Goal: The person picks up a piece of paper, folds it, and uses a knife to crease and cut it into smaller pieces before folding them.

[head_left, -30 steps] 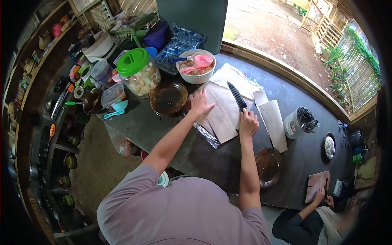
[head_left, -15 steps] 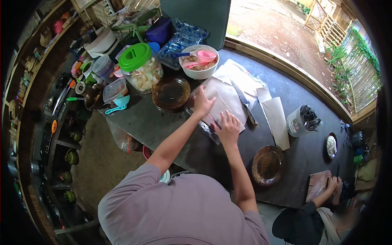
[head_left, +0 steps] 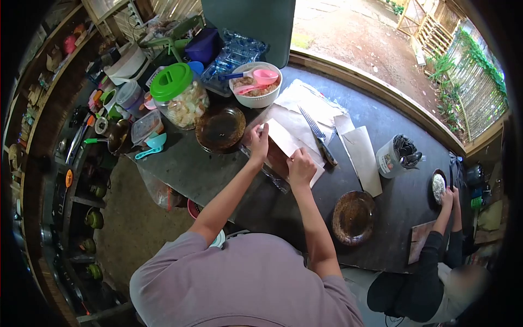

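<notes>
On the dark table, both hands are at a sheet of pale brown paper point(head_left: 279, 137) whose near edge is raised. My left hand point(head_left: 259, 144) grips the sheet's left end, thumb up along the edge. At the other end my right hand point(head_left: 300, 168) pinches the same edge with its fingers curled in. More paper sheets point(head_left: 305, 103) lie beneath and behind it. A knife point(head_left: 317, 133) with a dotted blade rests on them, just right of my hands. Clear plastic point(head_left: 277, 180) shows below the sheet. What lies under the raised paper is mostly hidden.
Two brown plates point(head_left: 220, 129) point(head_left: 354, 218) flank my hands. Behind stand a white bowl point(head_left: 257, 100) of food with pink spoons and a green-lidded jar point(head_left: 177, 95). To the right are cut paper point(head_left: 360, 158), a cutlery tub point(head_left: 395, 158) and another person's hands point(head_left: 449, 197) beside a small bowl point(head_left: 438, 188).
Both hands have closed from resting flat on the paper and lifted its near edge. The other person's hands have moved from the cutting board to the small bowl of white food.
</notes>
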{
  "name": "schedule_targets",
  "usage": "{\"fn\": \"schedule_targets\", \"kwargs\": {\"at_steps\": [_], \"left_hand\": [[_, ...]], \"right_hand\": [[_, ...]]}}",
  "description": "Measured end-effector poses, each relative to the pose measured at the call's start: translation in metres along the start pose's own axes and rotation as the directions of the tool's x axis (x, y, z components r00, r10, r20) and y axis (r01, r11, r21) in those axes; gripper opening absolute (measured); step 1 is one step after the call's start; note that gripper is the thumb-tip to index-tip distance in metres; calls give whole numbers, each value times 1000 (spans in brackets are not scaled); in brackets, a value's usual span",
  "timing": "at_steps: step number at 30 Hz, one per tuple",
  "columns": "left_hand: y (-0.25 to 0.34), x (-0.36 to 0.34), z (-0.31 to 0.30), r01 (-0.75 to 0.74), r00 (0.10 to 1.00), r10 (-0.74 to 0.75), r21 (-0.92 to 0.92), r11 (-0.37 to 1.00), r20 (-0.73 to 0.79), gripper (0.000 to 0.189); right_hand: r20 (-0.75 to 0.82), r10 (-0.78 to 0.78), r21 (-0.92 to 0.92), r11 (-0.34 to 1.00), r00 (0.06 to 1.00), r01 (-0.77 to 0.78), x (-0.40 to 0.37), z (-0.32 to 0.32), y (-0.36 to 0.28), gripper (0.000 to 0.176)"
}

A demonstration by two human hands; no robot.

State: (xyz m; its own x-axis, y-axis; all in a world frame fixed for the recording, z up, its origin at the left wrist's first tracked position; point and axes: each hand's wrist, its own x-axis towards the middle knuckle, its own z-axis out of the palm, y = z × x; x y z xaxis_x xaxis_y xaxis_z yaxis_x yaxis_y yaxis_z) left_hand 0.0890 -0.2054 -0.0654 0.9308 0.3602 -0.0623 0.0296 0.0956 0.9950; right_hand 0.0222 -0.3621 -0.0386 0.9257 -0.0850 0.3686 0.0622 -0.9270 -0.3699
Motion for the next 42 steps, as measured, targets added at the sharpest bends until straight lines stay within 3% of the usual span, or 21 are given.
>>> {"fn": "schedule_targets", "kwargs": {"at_steps": [4,6,8,9,10,13,14,16,18,20,21,22,25,26,28,30,32,34,36,38,42], "left_hand": [[6,-33,5,10,998,-9,8,1000,-63,77],[-6,-18,4,26,997,-25,20,999,-67,77],[-35,-1,4,-174,984,172,-83,981,-39,78],[-3,-19,2,-281,959,285,164,946,-2,75],[17,-30,1,-282,958,286,161,946,-4,75],[36,-43,-5,-481,854,503,571,665,133,72],[40,-44,-6,-482,854,501,572,664,138,72],[40,-57,-7,-238,939,186,156,959,290,72],[26,-64,-6,-72,909,50,39,997,413,79],[53,-94,3,294,796,-269,42,955,542,84],[52,-108,6,328,781,-268,-6,945,564,89],[48,-115,7,336,768,-277,4,942,577,89],[32,-128,12,141,723,-31,-103,985,690,101],[29,-130,10,156,706,-42,-97,983,707,101],[35,-127,1,122,772,-61,-53,991,632,92],[40,-120,-17,97,815,-37,-73,993,578,82],[62,-116,-39,24,830,5,-43,999,558,66],[80,-106,-58,-2,864,30,-57,998,502,56],[96,-99,-72,-60,913,79,-61,996,399,48],[109,-92,-92,-75,933,91,-58,995,348,43],[128,-89,-119,-135,963,147,-69,988,224,39]], "right_hand": [[144,81,110,989,986,-98,9,-17,-1,24],[191,170,384,893,967,-233,14,-12,1,28],[343,235,469,796,909,-383,22,-28,2,28],[290,205,626,698,935,-347,23,-26,9,29],[228,181,763,577,957,-291,26,-24,16,31],[312,159,872,344,937,-349,21,-61,23,31],[357,170,888,244,918,-391,17,-77,24,31],[355,177,898,208,918,-388,3,-89,35,26],[411,178,879,183,894,-441,-14,-97,50,25],[414,202,866,214,888,-452,-33,-89,69,27],[412,212,855,248,886,-456,-40,-91,73,30],[409,232,853,246,882,-460,-49,-92,78,30],[240,421,560,676,875,-479,-77,-121,74,40],[235,444,551,672,865,-495,-87,-141,76,40],[-233,526,214,848,818,-484,-103,-170,89,41],[-400,623,80,754,672,-652,-119,-193,128,42],[-467,581,-118,707,667,-698,-147,-192,192,43],[-181,769,133,637,613,-759,-165,-200,226,45],[-149,688,128,726,710,-676,-187,-184,268,44],[131,726,467,555,675,-688,-191,-182,268,47],[272,680,644,396,680,-654,-183,-184,240,43]]}}
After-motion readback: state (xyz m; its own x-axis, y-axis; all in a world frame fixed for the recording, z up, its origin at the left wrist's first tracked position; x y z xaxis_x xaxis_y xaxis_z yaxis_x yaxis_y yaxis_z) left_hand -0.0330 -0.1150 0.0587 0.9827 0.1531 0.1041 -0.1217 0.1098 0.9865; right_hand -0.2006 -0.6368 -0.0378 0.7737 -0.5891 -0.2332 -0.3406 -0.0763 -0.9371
